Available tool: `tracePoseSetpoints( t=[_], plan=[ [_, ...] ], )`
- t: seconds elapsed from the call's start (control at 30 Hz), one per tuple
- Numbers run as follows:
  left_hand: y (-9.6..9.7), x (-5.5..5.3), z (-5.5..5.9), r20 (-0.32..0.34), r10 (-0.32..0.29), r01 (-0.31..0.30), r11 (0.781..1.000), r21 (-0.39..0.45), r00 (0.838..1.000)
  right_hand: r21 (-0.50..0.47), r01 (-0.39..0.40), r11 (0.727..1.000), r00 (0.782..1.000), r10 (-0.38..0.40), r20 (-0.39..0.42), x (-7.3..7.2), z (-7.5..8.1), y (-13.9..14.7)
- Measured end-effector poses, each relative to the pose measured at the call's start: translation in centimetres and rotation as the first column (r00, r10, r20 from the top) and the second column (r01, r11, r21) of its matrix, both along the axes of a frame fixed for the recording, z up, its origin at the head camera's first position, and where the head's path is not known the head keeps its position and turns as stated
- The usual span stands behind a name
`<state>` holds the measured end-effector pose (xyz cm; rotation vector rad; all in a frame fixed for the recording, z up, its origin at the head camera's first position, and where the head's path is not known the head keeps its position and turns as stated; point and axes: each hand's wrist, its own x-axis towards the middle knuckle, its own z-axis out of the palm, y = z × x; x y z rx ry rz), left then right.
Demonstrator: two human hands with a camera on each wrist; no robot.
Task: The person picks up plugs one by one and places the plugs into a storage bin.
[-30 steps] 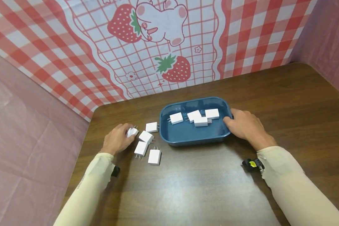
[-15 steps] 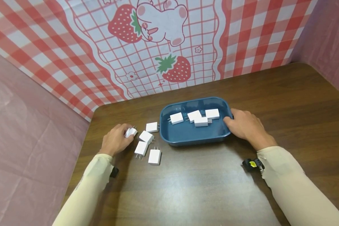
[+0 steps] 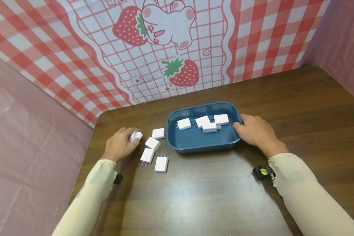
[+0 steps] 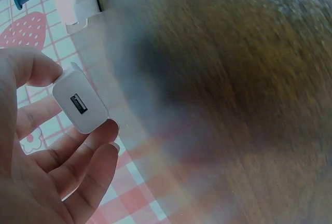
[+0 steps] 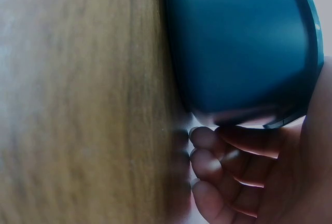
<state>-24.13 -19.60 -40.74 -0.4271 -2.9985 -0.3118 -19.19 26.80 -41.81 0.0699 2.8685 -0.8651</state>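
Observation:
My left hand (image 3: pixel 119 144) pinches a white USB charger plug (image 4: pixel 80 102) between thumb and fingers, its USB port facing the left wrist camera. Just right of that hand, several more white charger plugs (image 3: pixel 161 163) lie on the table, metal prongs pointing different ways. The blue tray (image 3: pixel 205 144) stands in the middle with several white chargers (image 3: pixel 184 124) inside. At the tray's right end my right hand (image 3: pixel 256 131) grips the rim, thumb over the edge. In the right wrist view its fingers (image 5: pixel 207 164) curl against the outside of the tray wall.
The brown wooden table (image 3: pixel 206 196) extends to both sides of the tray. Behind it hangs a red-and-white checked cloth (image 3: pixel 253 39) with strawberry prints. Pink cloth (image 3: pixel 26 147) covers the left side. Black wrist cameras (image 3: pixel 262 171) sit below the sleeves.
My left hand has shifted slightly left with the charger, which has tilted a little in the fingers. The right hand and the tray have stayed in place.

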Motion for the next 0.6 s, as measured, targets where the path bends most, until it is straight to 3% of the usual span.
tracePoseSetpoints(
  t=[0.33, 0.6],
  plan=[
    [0.3, 0.0, 0.3, 0.011, 0.023, -0.024, 0.999, 0.021, 1.000, -0.005, -0.004, 1.000, 1.000, 0.004, 0.001, 0.1, -0.1, 0.0],
    [1.1, 0.1, 0.8, -0.024, -0.011, 0.013, 0.997, 0.080, 1.000, 0.004, -0.005, 1.000, 1.000, 0.005, -0.001, 0.0, -0.1, 0.1]
  ],
)
